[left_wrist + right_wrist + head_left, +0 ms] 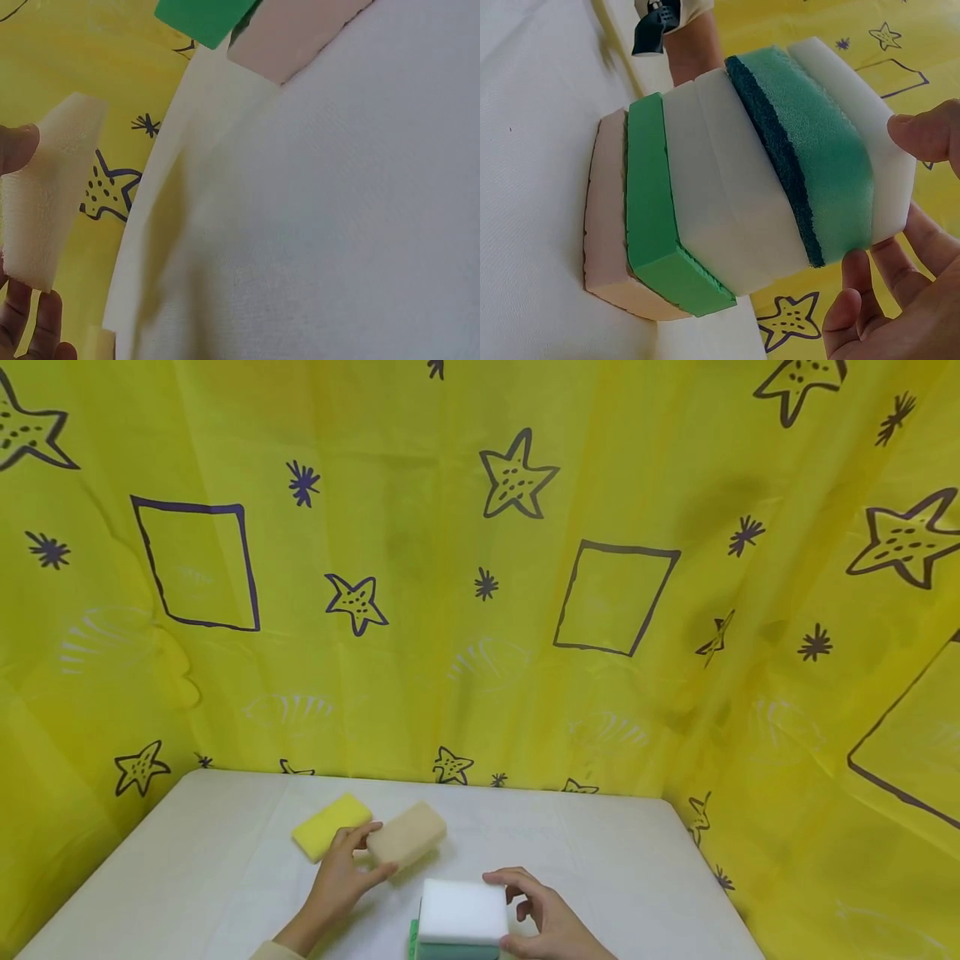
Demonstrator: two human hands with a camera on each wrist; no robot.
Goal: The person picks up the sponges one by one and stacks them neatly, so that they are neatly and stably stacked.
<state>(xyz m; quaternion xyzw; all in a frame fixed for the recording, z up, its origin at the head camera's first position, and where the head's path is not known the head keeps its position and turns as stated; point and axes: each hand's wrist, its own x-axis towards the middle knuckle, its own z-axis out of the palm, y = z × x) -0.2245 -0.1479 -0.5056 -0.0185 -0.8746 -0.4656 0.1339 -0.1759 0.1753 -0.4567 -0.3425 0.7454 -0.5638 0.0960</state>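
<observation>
My left hand [339,875] pinches a beige sponge [408,836] between thumb and fingers, held above the table. In the left wrist view the beige sponge [56,187] stands clear of the cloth. Near the front edge rises a stack of sponges; my right hand [546,917] grips the top white sponge [463,912] by its sides. The right wrist view shows the layers: a pink sponge [606,202] at the bottom, a green one [651,195], white ones [727,180], a teal sponge with a dark scouring side [817,142], then the top white sponge [855,97].
A yellow sponge [322,831] lies flat on the white table [592,843], just beyond my left hand. A yellow curtain [420,693] with drawn stars and squares hangs along the table's back and sides.
</observation>
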